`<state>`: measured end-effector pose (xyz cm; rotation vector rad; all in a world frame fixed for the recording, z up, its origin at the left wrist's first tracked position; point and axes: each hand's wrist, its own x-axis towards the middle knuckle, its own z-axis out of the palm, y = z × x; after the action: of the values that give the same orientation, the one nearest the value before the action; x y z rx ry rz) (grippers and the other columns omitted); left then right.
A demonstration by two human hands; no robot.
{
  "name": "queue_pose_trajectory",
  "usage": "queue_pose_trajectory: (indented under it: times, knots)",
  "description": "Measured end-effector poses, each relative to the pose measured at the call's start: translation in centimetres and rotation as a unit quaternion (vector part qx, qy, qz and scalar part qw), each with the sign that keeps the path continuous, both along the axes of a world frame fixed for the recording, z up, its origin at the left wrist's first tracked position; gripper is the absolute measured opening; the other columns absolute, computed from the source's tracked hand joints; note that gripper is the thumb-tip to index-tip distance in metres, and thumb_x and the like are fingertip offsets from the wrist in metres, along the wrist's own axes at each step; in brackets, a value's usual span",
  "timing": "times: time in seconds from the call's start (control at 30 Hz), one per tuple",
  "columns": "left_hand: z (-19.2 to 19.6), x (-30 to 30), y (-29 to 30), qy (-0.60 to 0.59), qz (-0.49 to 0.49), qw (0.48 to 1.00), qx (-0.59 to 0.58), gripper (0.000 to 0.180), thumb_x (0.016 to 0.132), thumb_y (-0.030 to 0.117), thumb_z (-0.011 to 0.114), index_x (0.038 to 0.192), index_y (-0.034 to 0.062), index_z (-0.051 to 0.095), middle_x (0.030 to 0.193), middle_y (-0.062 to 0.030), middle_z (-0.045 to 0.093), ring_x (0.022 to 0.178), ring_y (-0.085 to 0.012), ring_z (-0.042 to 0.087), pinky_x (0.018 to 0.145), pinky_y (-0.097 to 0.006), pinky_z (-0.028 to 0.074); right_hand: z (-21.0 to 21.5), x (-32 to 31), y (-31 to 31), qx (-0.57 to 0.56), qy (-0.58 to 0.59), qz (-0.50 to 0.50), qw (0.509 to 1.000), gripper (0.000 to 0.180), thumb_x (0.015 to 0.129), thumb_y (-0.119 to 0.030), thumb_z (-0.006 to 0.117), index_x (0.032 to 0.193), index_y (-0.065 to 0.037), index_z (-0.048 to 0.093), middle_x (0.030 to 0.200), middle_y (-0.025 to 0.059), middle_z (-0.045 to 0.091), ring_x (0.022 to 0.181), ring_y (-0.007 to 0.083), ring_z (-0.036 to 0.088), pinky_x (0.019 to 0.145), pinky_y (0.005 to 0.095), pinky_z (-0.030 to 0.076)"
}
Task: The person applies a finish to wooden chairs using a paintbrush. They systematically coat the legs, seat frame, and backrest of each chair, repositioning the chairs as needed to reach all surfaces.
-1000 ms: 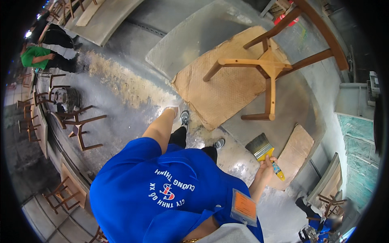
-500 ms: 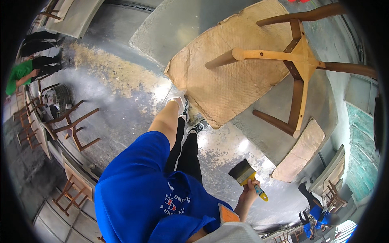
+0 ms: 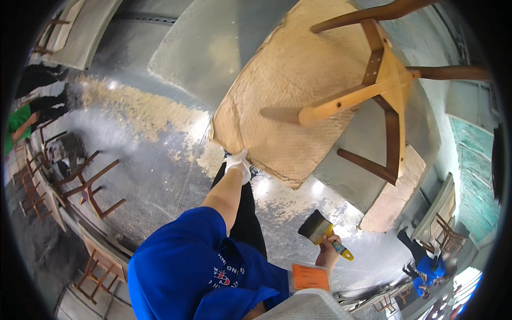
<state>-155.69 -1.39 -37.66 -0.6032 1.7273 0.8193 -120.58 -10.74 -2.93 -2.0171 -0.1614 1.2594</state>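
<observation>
Paintbrush, wide and flat, sits right of lower centre over bare floor. Left to right: I've got a person in a green top cut off at the far edge, then a dark upturned chair frame. Next, the left hand, in what looks like a white glove, hangs by the near corner of a big cardboard sheet. I can't tell if it touches the sheet or how far its fingers are bent; nothing shows in it (palm side hidden from me).

Then the brush, bristles first: dark, pointing to the person's left. The right hand follows, fingers wrapped round the handle just behind the yellow band, no gap that I can see. So the brush runs across the grip, head out to the left, handle end poking past on the right.

Handling, my guess: light, slightly head-heavy; handle stiff, slick if wet; bristles soft, easily splayed, nothing fragile. Best hold is high on the handle beside the band, thumb against fingers, clear of the bristles.

Further right: the large brown-and-pale wooden chair frame, well apart from the brush, a smaller cardboard piece, and a co-worker in blue.
</observation>
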Motion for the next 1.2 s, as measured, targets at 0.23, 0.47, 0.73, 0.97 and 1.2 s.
queue_pose_trajectory:
  times: [0.23, 0.47, 0.73, 0.97, 1.2]
  knots:
    - [4.7, 1.1, -3.4, -0.092, -0.297, 0.951, -0.002, 0.058, 0.106, 0.057, 0.052, 0.134, 0.0094, 0.068, 0.133, -0.011, 0.071, 0.117, -0.029, 0.068, 0.103, -0.039, 0.05, 1.1, 0.8, -1.5, 0.045, -0.022, -0.002, 0.999, 0.026, 0.091, 0.01, 0.071, 0.092, -0.013, 0.059, 0.141, 0.011, 0.065, 0.111, 0.02, 0.066, 0.091, 0.0333, 0.056]
    - [17.4, -7.2, 3.7, 0.168, -0.301, 0.939, 0.006, 0.056, 0.094, 0.025, 0.071, 0.14, -0.0047, 0.059, 0.128, -0.0208, 0.071, 0.109, -0.0244, 0.068, 0.095, -0.037, 0.053, 0.5, 0.8, -0.9, 0.109, -0.022, -0.005, 0.994, 0.025, 0.091, 0.011, 0.07, 0.09, -0.011, 0.06, 0.137, 0.0113, 0.065, 0.108, 0.0191, 0.065, 0.087, 0.0323, 0.056]
    - [37.9, -4.0, 14.0, 0.31, -0.446, 0.72, 0.431, 0.084, 0.093, 0.04, 0.081, 0.153, -0.0073, 0.046, 0.152, -0.0293, 0.057, 0.14, -0.0367, 0.057, 0.118, -0.04, 0.044, 4.8, -2.0, 9.4, 0.255, 0.0, -0.029, 0.967, 0.024, 0.091, 0.01, 0.071, 0.091, -0.011, 0.06, 0.146, 0.0135, 0.06, 0.106, 0.0172, 0.063, 0.084, 0.031, 0.052]
    - [47.2, 3.6, 19.3, 0.418, -0.774, 0.382, 0.282, 0.089, 0.086, 0.053, 0.079, 0.153, 0.0012, 0.049, 0.135, -0.0243, 0.07, 0.125, -0.0368, 0.068, 0.118, -0.048, 0.04, 9.9, -6.9, 15.5, 0.347, 0.021, -0.037, 0.937, 0.025, 0.089, 0.012, 0.069, 0.089, -0.012, 0.06, 0.142, 0.0101, 0.066, 0.091, 0.0104, 0.059, 0.07, 0.0252, 0.043]
    - [40.7, 3.5, 21.5, 0.405, -0.82, 0.29, 0.281, 0.047, 0.095, 0.043, 0.065, 0.123, 0.0048, 0.066, 0.089, -0.016, 0.079, 0.089, -0.0375, 0.077, 0.116, -0.053, 0.039, 10.3, -9.8, 15.3, 0.378, 0.007, -0.107, 0.919, 0.024, 0.09, 0.012, 0.067, 0.088, -0.011, 0.06, 0.146, 0.0117, 0.064, 0.091, 0.0112, 0.061, 0.07, 0.0248, 0.044]
